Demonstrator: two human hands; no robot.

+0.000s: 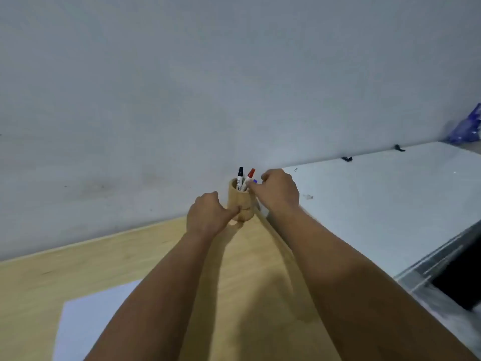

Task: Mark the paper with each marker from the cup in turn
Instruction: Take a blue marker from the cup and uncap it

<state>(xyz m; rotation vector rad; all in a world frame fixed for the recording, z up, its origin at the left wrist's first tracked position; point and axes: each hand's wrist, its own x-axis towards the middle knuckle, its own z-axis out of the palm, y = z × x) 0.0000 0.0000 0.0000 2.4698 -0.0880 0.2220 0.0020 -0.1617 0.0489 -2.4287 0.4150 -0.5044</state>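
A wooden cup (240,201) stands at the far edge of the wooden table (130,259), against the wall. Three markers stick out of it: a black-capped marker (240,175), a red-capped marker (250,175) and a blue-capped marker (254,181). My left hand (208,214) grips the cup's lower left side. My right hand (279,190) is at the cup's rim, its fingertips pinched on the blue-capped marker, which is mostly hidden. A white sheet of paper (86,321) lies near the table's front left, partly under my left forearm.
A white surface (377,204) adjoins the table on the right, with small black clips (347,159) at its back edge. A blue plastic bag (467,128) sits at the far right. A dark gap (460,277) opens beside the white surface.
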